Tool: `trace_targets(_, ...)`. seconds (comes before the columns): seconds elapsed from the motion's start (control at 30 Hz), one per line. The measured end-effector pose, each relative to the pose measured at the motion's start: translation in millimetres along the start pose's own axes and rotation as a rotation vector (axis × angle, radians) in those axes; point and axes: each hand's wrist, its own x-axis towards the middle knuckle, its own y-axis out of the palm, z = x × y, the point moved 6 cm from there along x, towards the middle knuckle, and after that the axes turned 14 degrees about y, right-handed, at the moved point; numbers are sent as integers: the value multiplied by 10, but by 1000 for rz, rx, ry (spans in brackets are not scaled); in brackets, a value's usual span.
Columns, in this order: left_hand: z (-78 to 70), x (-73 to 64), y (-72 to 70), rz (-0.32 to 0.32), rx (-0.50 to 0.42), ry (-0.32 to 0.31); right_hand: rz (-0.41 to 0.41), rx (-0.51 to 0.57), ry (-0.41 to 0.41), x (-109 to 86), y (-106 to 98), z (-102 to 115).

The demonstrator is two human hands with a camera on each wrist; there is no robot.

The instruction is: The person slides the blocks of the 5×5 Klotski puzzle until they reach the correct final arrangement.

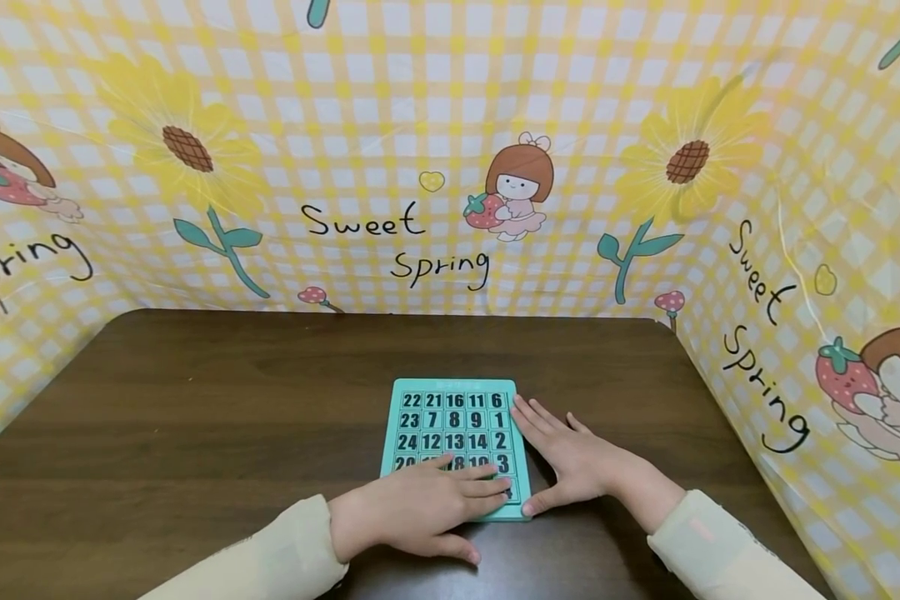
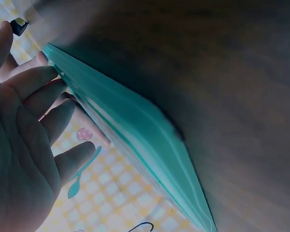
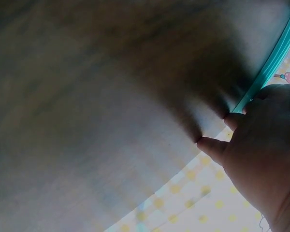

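Observation:
A teal number slide puzzle (image 1: 454,431) lies flat on the brown table, its tiles bearing black numbers in rows. Across its lower rows reaches my left hand (image 1: 427,505), fingers extended, fingertips on the tiles near the lower right corner; it hides most of the bottom row. My right hand (image 1: 570,460) rests along the puzzle's right edge, fingers straight, fingertips near the upper right side and thumb at the lower right corner. In the left wrist view the puzzle's teal side (image 2: 130,106) runs past the spread fingers. The right wrist view shows its teal edge (image 3: 273,63) beside the hand.
The brown wooden table (image 1: 217,400) extends around the puzzle on all sides. Behind it and at both sides hangs a yellow checked cloth (image 1: 360,150) printed with flowers, cartoon figures and "Sweet Spring".

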Motion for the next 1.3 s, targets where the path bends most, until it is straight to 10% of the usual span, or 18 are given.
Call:
trace_targets(0.67, 75, -543, -7, -35, -98, -172, -4, 7, 3, -5, -32, -6)
trace_targets(1.3, 44, -461, 58, -56, -62, -123, -8, 6, 1, -3, 4, 10)
